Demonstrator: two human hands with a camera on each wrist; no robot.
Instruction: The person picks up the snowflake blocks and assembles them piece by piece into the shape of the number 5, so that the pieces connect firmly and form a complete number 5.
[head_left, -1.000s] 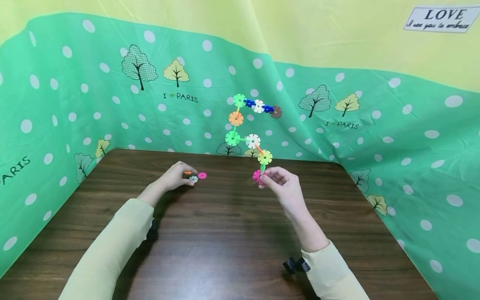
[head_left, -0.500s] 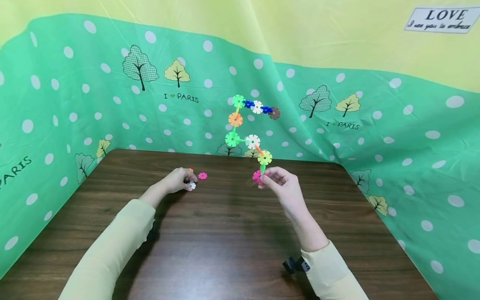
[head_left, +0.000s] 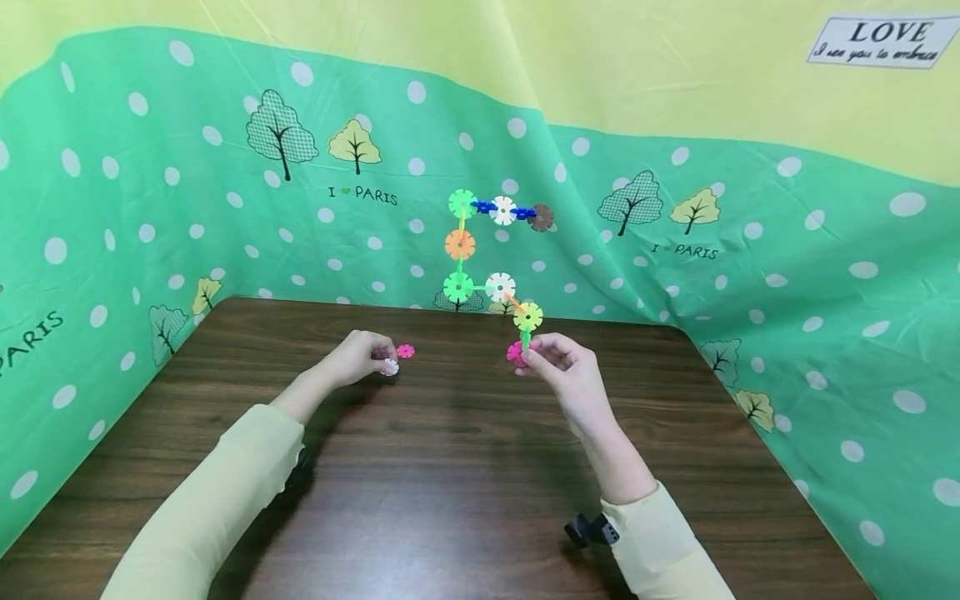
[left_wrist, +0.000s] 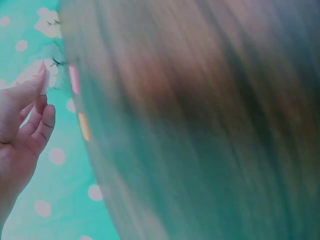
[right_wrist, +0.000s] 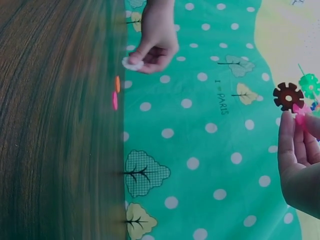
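Note:
My left hand pinches a white notched snowflake disc between thumb and fingers, and the right wrist view shows it raised above the tabletop. My right hand grips a pink snowflake disc at the lower end of a linked chain. From there the chain climbs through a yellow disc, a white one and a green one, then an orange disc. Its top arm runs right, past blue pieces, to a brown disc. A loose pink disc lies beside the left hand.
A loose orange disc lies near the loose pink one, hidden behind the left hand in the head view. Dark wooden table; a green dotted cloth hangs along its back and sides.
My left hand drew the white disc from beside the orange one, toward me, then lifted it. The chain's upper part swung slightly left while the right hand stayed nearly still.

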